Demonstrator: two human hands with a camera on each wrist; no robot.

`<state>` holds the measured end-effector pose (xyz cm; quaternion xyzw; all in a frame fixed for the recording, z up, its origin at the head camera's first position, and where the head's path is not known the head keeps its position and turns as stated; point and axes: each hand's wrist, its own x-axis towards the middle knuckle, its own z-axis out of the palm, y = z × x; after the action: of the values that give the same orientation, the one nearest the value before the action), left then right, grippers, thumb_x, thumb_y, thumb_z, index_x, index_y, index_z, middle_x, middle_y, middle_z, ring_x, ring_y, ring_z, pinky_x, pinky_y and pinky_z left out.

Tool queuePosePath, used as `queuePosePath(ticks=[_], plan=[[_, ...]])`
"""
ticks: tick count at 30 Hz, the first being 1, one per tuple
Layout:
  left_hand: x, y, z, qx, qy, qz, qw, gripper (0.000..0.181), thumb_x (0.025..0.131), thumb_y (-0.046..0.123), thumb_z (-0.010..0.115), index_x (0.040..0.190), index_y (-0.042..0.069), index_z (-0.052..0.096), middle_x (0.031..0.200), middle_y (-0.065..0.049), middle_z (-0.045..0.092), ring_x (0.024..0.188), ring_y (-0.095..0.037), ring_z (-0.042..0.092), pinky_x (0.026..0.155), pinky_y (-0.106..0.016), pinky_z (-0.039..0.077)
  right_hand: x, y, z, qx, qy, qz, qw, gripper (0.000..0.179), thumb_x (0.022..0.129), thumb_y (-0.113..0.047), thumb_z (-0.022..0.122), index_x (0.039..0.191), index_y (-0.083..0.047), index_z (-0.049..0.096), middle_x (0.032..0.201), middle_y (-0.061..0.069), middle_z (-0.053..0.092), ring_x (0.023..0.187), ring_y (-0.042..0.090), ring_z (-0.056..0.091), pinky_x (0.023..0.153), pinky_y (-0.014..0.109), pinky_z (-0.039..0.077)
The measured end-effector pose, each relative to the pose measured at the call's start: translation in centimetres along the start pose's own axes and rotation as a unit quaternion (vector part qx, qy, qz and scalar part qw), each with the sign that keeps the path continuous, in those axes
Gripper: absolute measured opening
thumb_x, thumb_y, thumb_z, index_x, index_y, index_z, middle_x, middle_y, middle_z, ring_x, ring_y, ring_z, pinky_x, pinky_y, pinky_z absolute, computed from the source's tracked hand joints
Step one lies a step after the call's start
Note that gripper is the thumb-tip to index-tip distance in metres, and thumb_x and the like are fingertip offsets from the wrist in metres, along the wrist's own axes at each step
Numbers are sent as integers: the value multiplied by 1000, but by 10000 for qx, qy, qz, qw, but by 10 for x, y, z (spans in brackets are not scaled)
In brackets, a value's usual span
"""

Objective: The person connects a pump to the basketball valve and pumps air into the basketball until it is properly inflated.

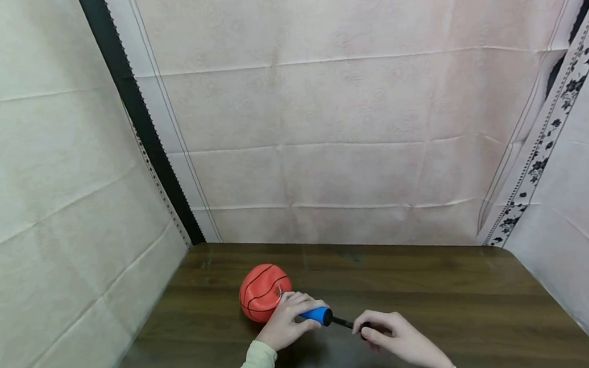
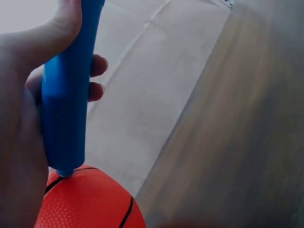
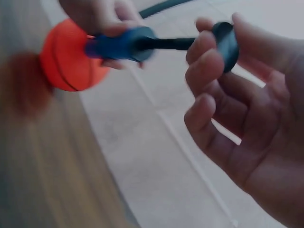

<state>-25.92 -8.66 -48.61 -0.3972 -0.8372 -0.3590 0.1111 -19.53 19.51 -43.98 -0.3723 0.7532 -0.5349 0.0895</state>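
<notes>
A blue hand pump (image 1: 316, 315) with a black rod and black handle points from the ball toward the right. My left hand (image 1: 290, 319) grips its blue barrel, thumb on one side and fingers round the other. At the far end, my right hand (image 1: 395, 338) holds the round black handle (image 3: 225, 46) between thumb and fingers, with part of the rod drawn out of the barrel. An orange-red toy basketball (image 1: 263, 291) with black lines lies against the pump's tip. In the left wrist view the pump's nozzle (image 2: 65, 172) meets the ball (image 2: 95, 202), whose surface looks dented there.
A brown wooden table (image 1: 435, 282) lies under the hands. Pale creased cloth (image 1: 319, 102) hangs behind it and on both sides, with a black strip (image 1: 141, 115) at the left corner and a floral border (image 1: 543, 149) at the right.
</notes>
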Motion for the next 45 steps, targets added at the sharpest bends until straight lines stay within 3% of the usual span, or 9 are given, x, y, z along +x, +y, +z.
queuePosePath(ticks=[3,10,18,22,29,31,37,41,45], plan=[[0,0,-4,-35,143,-10,9999,34,90,41,63,122,30,63,113,11,67,106,-10,55,97,-44,36,-9,-4,-9,17,186,-520,9985,25,101,3,40,109,-9,61,74,14,55,61,17,55,54,28,49],[-3,0,-4,140,170,-250,9994,34,89,45,63,120,31,64,109,11,67,103,-9,55,96,-45,37,-12,3,-7,538,174,-862,9947,23,97,11,41,103,-2,59,68,20,49,56,26,48,51,26,48],[-8,-1,6,376,66,-338,9987,32,89,43,65,119,34,65,106,10,67,99,-8,56,95,-41,36,3,17,13,1107,-22,-450,9928,18,102,2,35,105,8,52,70,25,44,55,36,40,49,26,47],[-5,0,10,553,30,-141,9984,33,90,44,64,120,30,66,103,9,67,97,-7,57,93,-38,37,13,20,22,787,80,-122,9968,21,104,-6,36,105,7,53,71,26,45,52,33,44,47,30,47],[-2,1,12,515,-319,164,9980,35,90,47,62,119,29,66,105,11,68,98,-5,58,94,-34,37,19,22,31,-11,-43,598,9982,25,104,-21,41,107,-2,57,74,26,54,55,4,52,54,29,50],[-2,0,11,400,-398,202,9982,36,90,47,62,120,28,66,108,11,68,101,-5,58,95,-35,37,18,21,30,-104,-172,573,9982,24,104,-22,42,107,-4,58,75,27,54,56,4,53,57,29,51],[-1,-1,8,26,-509,149,9986,39,90,47,61,122,27,66,111,11,68,106,-6,57,99,-39,36,16,14,22,-320,-447,398,9977,21,104,-23,43,112,-13,59,77,26,56,58,25,56,63,27,52],[-1,-1,7,-45,-515,195,9985,37,90,48,61,123,31,64,112,12,67,107,-5,56,100,-39,35,12,9,17,-367,-544,193,9977,20,104,-18,42,114,-14,58,80,22,58,60,18,59,63,25,51],[-2,-3,2,-51,-276,145,9995,34,90,44,63,122,32,65,112,12,67,107,-7,57,99,-41,36,4,2,6,-135,-560,-99,9983,23,104,-8,38,114,-12,59,82,18,59,63,18,60,62,27,52]])
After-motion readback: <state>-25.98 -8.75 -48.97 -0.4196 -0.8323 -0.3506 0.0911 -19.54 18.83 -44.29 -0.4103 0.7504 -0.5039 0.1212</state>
